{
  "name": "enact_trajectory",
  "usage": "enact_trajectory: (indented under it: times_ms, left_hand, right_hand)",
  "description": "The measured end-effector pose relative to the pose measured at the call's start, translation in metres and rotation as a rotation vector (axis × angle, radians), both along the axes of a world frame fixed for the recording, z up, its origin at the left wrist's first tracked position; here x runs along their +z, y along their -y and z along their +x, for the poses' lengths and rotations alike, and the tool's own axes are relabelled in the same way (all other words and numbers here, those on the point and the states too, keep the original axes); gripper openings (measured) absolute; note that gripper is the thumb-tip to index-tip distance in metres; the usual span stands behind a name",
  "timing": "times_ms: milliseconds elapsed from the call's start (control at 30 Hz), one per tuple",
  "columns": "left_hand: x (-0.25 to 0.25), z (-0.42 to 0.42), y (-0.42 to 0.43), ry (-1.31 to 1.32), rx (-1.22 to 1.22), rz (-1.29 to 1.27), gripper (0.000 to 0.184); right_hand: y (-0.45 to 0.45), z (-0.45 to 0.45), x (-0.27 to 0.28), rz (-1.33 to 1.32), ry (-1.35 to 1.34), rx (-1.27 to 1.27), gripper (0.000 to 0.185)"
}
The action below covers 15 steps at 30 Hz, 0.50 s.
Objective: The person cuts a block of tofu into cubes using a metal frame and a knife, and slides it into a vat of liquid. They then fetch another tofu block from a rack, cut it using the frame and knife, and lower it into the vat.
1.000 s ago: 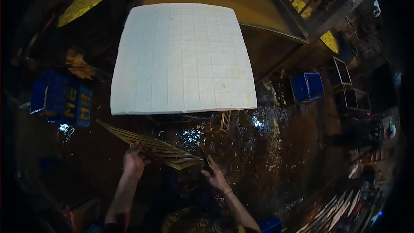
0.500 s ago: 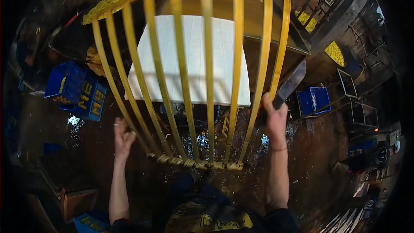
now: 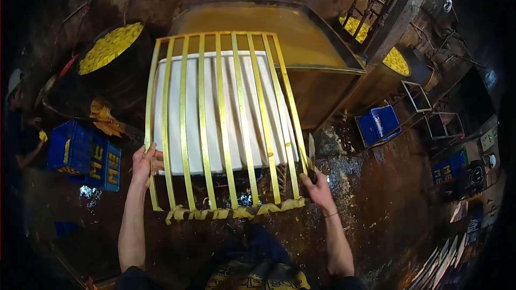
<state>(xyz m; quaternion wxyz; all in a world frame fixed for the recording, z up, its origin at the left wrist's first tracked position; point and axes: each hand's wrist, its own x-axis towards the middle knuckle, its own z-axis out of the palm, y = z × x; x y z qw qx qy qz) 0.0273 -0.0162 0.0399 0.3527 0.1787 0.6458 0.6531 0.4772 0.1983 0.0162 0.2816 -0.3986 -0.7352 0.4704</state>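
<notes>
One yellow slatted rack [image 3: 221,102], one white square slab [image 3: 212,102], one metal-bladed knife [image 3: 312,149], three round yellow-filled vats [image 3: 126,78], at least four blue plastic crates [image 3: 112,174].

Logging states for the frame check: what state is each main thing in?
Slatted rack: gripped at both sides
White slab: flat, partly hidden by slats
Knife: blade bare
Left hand: closed on rack edge
Right hand: holding knife and rack
Large tank: open, liquid inside
Left drum: heaped with yellow pieces
Right blue bin: open, contents unclear
</notes>
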Motion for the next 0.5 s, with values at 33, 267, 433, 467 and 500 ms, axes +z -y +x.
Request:
enact_trajectory:
  times_ms: [33, 267, 433, 467, 500]
  left_hand:
    - [0.001, -0.003, -0.011, -0.095, 0.000, -0.038, 0.023]
    - [-0.053, -0.046, -0.058, -1.124, 0.215, -0.278, 0.018]
    - [-0.048, -0.037, -0.069, -1.223, 0.212, -0.394, 0.021]
    - [-0.049, -0.035, -0.072, -1.208, 0.220, -0.407, 0.021]
    - [-0.050, -0.034, -0.074, -1.211, 0.221, -0.407, 0.021]
  right_hand:
    - [-0.005, -0.007, -0.009, -0.093, -0.076, -0.060, 0.040]
    - [-0.053, -0.044, -0.033, 0.014, -0.033, -0.292, 0.047]
    - [-0.066, -0.056, -0.042, 0.039, -0.043, -0.306, 0.047]
    - [-0.067, -0.057, -0.044, 0.033, -0.046, -0.311, 0.048]
    - [-0.069, -0.057, -0.045, 0.008, -0.040, -0.309, 0.048]
